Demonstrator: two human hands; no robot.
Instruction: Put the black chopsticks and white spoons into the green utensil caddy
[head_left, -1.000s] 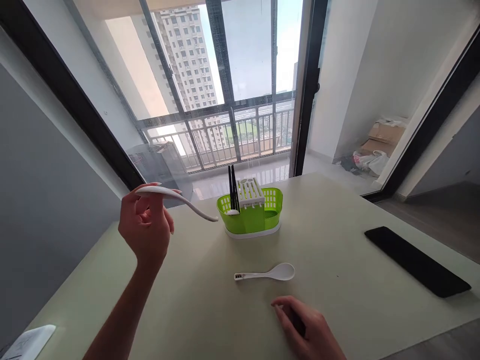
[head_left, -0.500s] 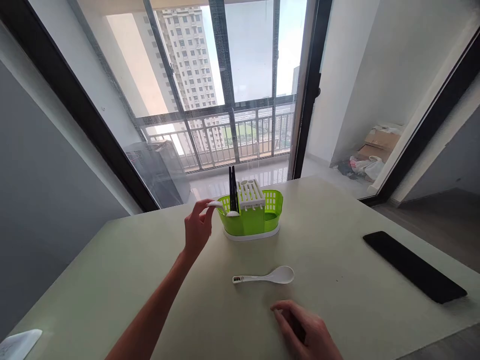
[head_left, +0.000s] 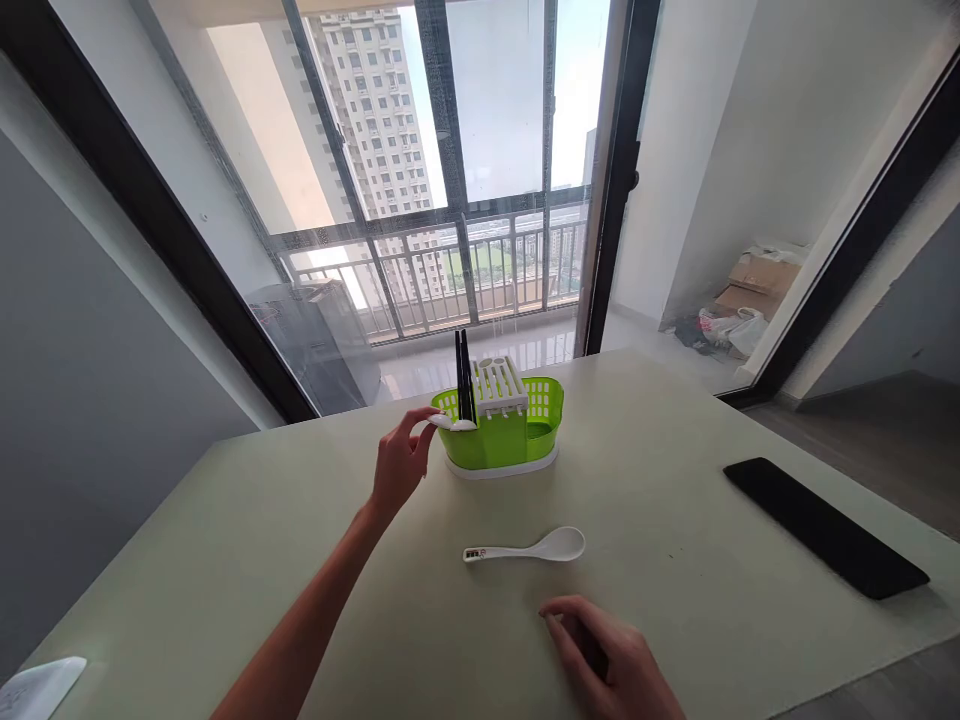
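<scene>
Head view: the left hand (head_left: 401,462) pinches a white spoon (head_left: 438,421) by its bowl at the rim of a green basket (head_left: 504,446), apparently so its handle points inside. The right hand (head_left: 604,655), fingers curled, seemingly empty, is near another spoon (head_left: 561,545) on the bench (head_left: 645,470).

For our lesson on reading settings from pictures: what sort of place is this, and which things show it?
Probably a room in a home, perhaps on an upper floor: a tower block shows through the large windows, and a green basket holding black chopsticks stands on the table.
</scene>
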